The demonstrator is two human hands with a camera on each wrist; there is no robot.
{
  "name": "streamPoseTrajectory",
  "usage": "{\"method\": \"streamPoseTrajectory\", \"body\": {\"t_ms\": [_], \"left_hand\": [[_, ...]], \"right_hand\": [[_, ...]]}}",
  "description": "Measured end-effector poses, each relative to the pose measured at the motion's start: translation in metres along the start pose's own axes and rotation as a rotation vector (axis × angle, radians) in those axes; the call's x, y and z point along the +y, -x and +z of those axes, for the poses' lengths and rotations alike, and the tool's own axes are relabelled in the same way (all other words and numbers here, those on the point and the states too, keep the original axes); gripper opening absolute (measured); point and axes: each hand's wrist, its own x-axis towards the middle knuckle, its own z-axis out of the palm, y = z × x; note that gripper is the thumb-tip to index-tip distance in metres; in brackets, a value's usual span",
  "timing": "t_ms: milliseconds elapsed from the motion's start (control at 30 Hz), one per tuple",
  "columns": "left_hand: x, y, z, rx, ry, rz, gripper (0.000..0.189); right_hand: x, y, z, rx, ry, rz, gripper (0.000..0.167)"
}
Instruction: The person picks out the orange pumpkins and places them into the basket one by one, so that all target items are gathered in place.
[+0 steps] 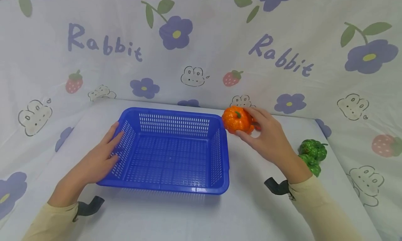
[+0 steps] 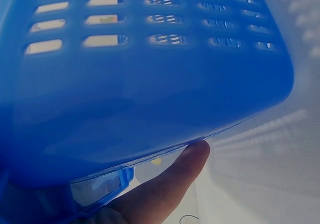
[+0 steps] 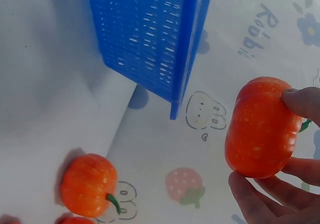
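Note:
A small orange pumpkin [image 1: 236, 119] with a green stem is held by my right hand [image 1: 267, 136], thumb on one side and fingers on the other. It hangs beside the far right corner of the blue plastic basket [image 1: 169, 188], overlapping the rim in the head view. In the right wrist view the held pumpkin [image 3: 265, 129] is clear of the table. My left hand [image 1: 97, 160] grips the basket's left rim, some fingertips over the edge. One finger [image 2: 185, 164] presses the rim in the left wrist view. The basket's inside is bare.
Another orange pumpkin [image 3: 90, 184] lies on the table, partly hidden behind my right hand in the head view; more orange shows at the frame edge. Two glossy green ribbed vegetables [image 1: 313, 149] lie by the right table edge. Patterned cloth [image 1: 201, 52] hangs behind.

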Motion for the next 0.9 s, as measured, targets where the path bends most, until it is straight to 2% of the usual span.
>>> {"method": "streamPoseTrajectory", "body": {"t_ms": [367, 900], "left_hand": [[0.002, -0.001, 0.0, -0.008, -0.005, -0.013, 0.071], [0.002, -0.001, 0.0, -0.005, 0.002, -0.013, 0.071]], "right_hand": [[-0.012, -0.012, -0.007, -0.052, -0.066, 0.019, 0.075], [-0.029, -0.032, -0.009, -0.063, -0.072, -0.09, 0.067]]}}
